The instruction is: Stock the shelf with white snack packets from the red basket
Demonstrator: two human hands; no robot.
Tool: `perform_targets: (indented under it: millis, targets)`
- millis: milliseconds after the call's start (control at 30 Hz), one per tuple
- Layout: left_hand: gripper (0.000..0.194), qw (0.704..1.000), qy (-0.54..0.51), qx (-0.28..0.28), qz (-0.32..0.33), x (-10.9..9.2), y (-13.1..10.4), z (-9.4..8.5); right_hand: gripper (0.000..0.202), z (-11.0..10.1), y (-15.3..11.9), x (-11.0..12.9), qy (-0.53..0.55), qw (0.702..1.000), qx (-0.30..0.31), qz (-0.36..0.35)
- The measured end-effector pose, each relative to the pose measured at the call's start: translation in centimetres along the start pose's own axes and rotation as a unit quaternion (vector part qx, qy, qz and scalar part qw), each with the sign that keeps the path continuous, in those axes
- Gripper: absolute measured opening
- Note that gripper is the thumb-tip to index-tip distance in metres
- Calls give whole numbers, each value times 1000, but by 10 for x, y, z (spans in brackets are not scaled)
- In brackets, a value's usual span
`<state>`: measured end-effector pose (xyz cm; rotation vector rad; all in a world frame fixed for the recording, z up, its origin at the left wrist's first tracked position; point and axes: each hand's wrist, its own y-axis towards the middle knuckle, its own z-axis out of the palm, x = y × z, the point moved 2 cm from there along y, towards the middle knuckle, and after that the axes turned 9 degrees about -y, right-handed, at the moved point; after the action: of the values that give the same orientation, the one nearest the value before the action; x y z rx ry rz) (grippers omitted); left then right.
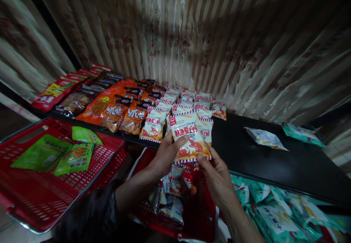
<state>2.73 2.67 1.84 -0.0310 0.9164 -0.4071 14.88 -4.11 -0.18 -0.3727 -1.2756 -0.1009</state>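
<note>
Both hands hold one white-and-orange snack bag point(189, 131) with red lettering, its printed front facing me. My left hand point(167, 153) grips its lower left side, thumb across the front. At the lower right corner, my right hand point(212, 166) pinches the edge between thumb and fingers. Behind it, rows of matching snack bags point(153, 126) lie on the black shelf point(230, 137). Below my hands is a red basket point(203, 213) with several more packets point(172, 208) inside.
Orange snack packs point(111, 113) and red packs point(56, 93) fill the shelf's left part. A single bag point(264, 137) and a teal bag point(301, 133) lie to the right. Another red basket point(35, 206) holds green packets point(75, 157). Teal bags point(276, 213) pile up below the shelf.
</note>
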Motion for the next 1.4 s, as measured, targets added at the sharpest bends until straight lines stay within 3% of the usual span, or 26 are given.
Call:
perform_targets:
  millis: [400, 467, 600, 667, 800, 967, 1100, 1167, 1267, 1400]
  targets:
    - [40, 995, 75, 65, 11, 1, -2, 0, 52, 5, -2, 3, 43, 999, 20, 3]
    - [44, 991, 101, 65, 53, 1, 0, 1, 52, 2, -1, 1, 26, 1000, 11, -9]
    - [73, 959, 216, -28, 183, 1, 3, -4, 47, -8, 0, 1, -120, 987, -42, -98]
    - [78, 945, 245, -41, 214, 4, 0, -5, 41, -13, -1, 3, -226, 952, -91, -186]
    - [56, 948, 222, 10, 227, 5, -9, -1, 43, -15, -7, 9, -372, 851, -155, -337]
    - [54, 978, 128, 120, 114, -3, -17, 6, 55, -12, -12, 12, -486, 731, -157, -453]
    - [54, 981, 78, 160, 79, -5, -16, 8, 67, -10, -13, 5, -563, 649, -139, -492]
    - [46, 984, 60, 152, 72, -1, -12, 7, 72, -8, -14, -1, -595, 616, -131, -498]
    - [36, 993, 39, 90, 60, 6, -4, 2, 72, -2, -16, -9, -632, 583, -120, -497]
    - [31, 997, 56, 14, 54, 8, 3, -6, 54, 8, -18, -15, -646, 560, -90, -511]
